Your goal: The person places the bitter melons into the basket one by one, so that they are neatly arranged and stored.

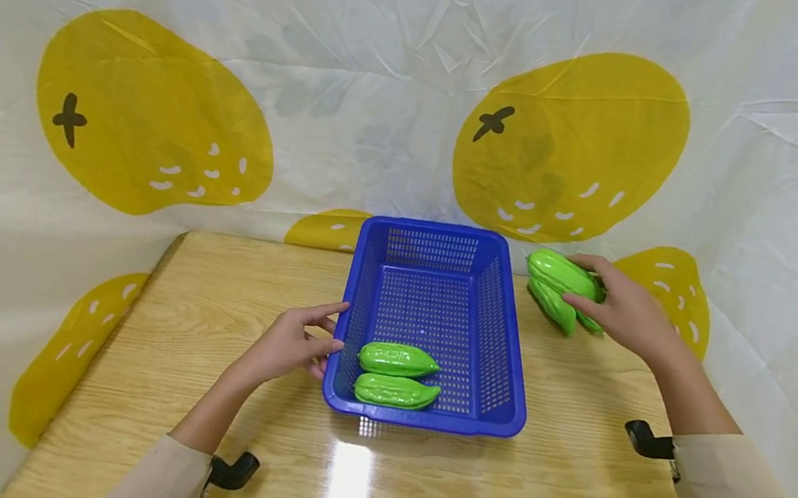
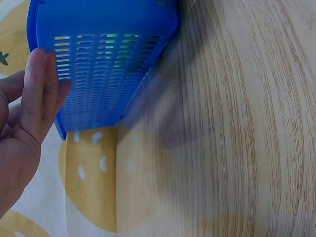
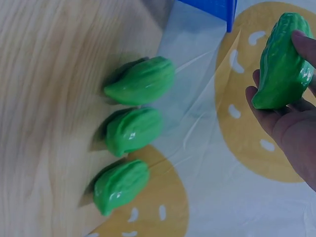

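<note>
My right hand [image 1: 626, 308] grips a glossy green bitter gourd [image 1: 555, 270], thumb on one side and fingers on the other. In the right wrist view this held gourd [image 3: 284, 64] is raised above the table. Three more gourds lie in a row there, including the nearest to the basket [image 3: 143, 81]; in the head view they are partly hidden beneath my hand. My left hand [image 1: 291, 344] touches the left rim of a blue plastic basket [image 1: 520, 366], its fingers [image 2: 34, 89] fairly straight along the outer wall. Two gourds, an upper [image 1: 397, 359] and a lower [image 1: 395, 392], lie side by side inside the basket's near left corner.
The basket stands on a light wooden table [image 1: 213, 283] near its back edge. Behind and beside the table hangs a white cloth [image 1: 368, 136] printed with large yellow fruit. Black wrist mounts [image 1: 233, 471] stick out from both sleeves.
</note>
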A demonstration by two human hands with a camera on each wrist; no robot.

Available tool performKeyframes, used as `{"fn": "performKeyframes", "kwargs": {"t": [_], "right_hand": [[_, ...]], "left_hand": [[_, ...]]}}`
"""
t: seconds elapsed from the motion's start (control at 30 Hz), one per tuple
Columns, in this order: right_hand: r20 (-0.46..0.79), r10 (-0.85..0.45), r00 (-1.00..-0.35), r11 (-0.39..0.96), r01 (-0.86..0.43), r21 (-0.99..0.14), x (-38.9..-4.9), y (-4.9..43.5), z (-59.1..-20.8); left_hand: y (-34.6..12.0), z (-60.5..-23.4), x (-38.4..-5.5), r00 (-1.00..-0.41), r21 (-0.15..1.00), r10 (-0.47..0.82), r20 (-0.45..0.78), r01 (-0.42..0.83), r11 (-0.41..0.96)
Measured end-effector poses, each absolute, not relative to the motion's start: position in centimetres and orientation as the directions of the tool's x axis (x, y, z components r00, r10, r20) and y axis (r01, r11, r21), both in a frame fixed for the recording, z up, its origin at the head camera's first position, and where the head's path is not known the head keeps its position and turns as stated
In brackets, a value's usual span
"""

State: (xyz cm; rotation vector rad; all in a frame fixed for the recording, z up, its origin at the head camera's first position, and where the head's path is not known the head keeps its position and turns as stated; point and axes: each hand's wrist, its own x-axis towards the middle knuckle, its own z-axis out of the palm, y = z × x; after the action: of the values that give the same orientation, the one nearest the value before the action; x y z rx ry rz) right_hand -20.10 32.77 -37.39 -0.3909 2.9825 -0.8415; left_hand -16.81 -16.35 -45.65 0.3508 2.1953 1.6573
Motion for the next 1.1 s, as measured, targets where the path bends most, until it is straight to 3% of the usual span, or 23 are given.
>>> {"fn": "performKeyframes", "kwargs": {"t": [0.17,0.4,1.1], "right_hand": [[0.070,-0.296,-0.953,0.778,-0.283,-0.561,-21.1,31.2,-36.9],[0.120,-0.364,-0.924,0.761,-0.369,-0.533,-22.5,29.0,-36.4],[-0.084,-0.548,-0.833,0.748,-0.443,-0.494,-26.9,24.2,-35.3]], "left_hand": [[-16.4,-45.5,-16.8,-0.902,0.958,0.404,-0.150,-0.032,0.284],[-16.3,-45.6,-16.8,-0.899,0.963,0.417,-0.134,-0.019,0.269],[-16.4,-45.5,-16.9,-0.897,0.963,0.420,-0.134,-0.017,0.271]]}}
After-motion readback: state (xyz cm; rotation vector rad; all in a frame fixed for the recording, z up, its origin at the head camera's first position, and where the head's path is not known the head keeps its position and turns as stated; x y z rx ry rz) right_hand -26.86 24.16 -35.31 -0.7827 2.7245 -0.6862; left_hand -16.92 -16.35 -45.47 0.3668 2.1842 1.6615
